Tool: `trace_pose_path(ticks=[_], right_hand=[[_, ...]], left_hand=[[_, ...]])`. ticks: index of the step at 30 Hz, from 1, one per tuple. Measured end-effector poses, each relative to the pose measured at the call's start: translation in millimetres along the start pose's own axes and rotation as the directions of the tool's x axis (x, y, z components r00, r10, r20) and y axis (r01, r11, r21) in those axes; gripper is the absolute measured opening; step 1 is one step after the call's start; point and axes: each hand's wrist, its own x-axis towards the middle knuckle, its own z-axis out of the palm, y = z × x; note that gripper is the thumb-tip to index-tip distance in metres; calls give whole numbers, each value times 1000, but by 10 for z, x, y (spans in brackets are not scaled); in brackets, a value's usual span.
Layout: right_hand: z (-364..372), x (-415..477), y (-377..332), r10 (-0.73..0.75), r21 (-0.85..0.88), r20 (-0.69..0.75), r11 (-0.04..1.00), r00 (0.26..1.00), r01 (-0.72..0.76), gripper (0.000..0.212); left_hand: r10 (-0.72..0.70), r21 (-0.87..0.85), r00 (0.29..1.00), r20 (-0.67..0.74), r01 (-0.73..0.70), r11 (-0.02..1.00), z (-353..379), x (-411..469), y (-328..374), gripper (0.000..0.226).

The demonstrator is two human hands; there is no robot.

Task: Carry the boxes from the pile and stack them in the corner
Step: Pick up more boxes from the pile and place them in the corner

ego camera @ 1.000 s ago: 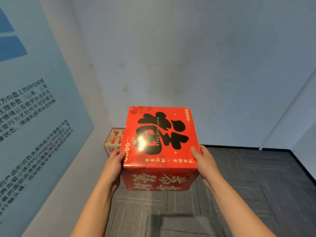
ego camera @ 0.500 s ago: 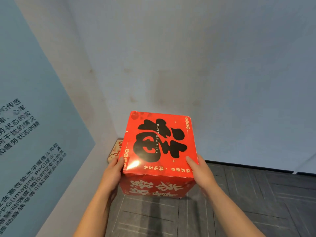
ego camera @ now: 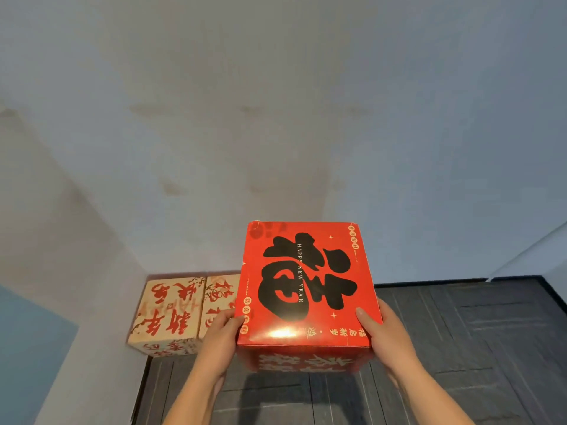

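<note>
I hold the red box (ego camera: 306, 283) up above the dark floor (ego camera: 475, 348), the fingers of my left hand (ego camera: 219, 342) and right hand (ego camera: 386, 335) clasped on its two sides, thumbs on top. Just left of it, two pale boxes (ego camera: 167, 311) with red lettering sit side by side in the wall corner.

We found the red box (ego camera: 306, 283) hiding part of the right beige box (ego camera: 219, 297) and most fingers of our left hand (ego camera: 219, 342) and right hand (ego camera: 385, 332).
</note>
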Motion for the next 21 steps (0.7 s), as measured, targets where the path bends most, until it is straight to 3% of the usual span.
trace_pose_path(ticks=[10,15,21], right_hand=[[258,1495,1027,68,-36,-45,997,997,-69,32],[480,2429,1894,86,-33,-32,996,996,-87,43],[808,3273,2716,93,19,17,995,996,-93,32]], left_hand=[[-86,44,995,50,83,996,559,1450,-984,37],[-75,58,997,-30,77,995,843,2325,-1832,18],[-62,147,997,-56,70,987,985,3192,-2601,15]])
